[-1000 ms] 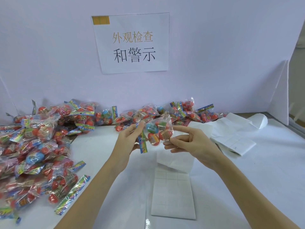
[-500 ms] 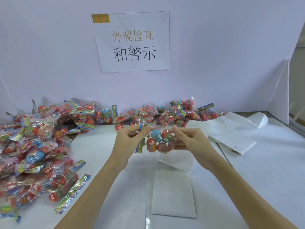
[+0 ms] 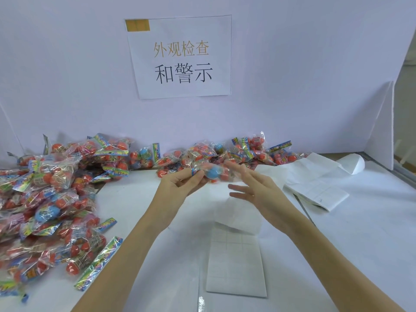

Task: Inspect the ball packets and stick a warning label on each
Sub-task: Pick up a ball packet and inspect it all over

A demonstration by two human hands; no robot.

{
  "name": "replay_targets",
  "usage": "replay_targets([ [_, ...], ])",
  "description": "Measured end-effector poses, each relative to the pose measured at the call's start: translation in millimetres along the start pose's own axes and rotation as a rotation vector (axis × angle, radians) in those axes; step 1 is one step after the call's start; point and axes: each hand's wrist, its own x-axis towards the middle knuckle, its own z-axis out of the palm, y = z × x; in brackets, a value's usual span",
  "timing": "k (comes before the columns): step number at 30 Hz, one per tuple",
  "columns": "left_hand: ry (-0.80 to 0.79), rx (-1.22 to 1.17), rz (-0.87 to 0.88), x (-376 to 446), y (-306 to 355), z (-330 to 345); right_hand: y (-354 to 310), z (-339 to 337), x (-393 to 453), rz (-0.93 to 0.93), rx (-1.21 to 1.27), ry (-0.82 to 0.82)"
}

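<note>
Above the bench's (image 3: 360,255) middle, the left hand (image 3: 177,188) pinches a ball packet (image 3: 212,173), blurred; the right hand (image 3: 254,188) is spread beside it. With one thin pinch it may slip. Label sheet (image 3: 234,262) at 6 o'clock, packet heaps (image 3: 51,199) at 9, white partition (image 3: 292,75) behind.

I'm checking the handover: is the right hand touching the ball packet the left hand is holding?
Cannot tell. In the head view the right hand is open beside the ball packet, but motion blur hides whether its fingertips touch.

One head-worn view looks forward and down (close) over the table (image 3: 360,221).
</note>
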Motion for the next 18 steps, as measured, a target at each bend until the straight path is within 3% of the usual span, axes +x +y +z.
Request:
replay_targets([
  [2,-0.085,0.008,0.027,-2.0,-0.3,-1.2,1.3,-0.5,2.5,0.07,0.255,0.015],
  [4,-0.148,0.098,0.049,-2.9,-1.3,-3.3,1.8,-2.3,3.5,0.109,0.342,0.021],
  [6,-0.218,0.089,0.026,-3.3,-0.2,-5.6,1.8,-5.2,3.6,0.115,0.346,0.021],
  [9,-0.312,-0.122,-0.059,-4.2,7.7,-6.9,1.3,-7.0,2.4,0.086,0.239,0.018],
  [11,-0.211,-0.086,-0.066,-4.7,8.1,-1.6,1.6,-5.2,1.2,0.069,0.15,0.032],
  [14,0.07,0.184,0.012,-3.3,-1.6,6.0,2.3,-0.1,-0.4,0.066,0.03,0.005],
  [18,0.155,0.252,-0.053,-1.1,-5.5,3.1,-1.2,4.5,-2.5,0.118,-0.006,0.045],
])
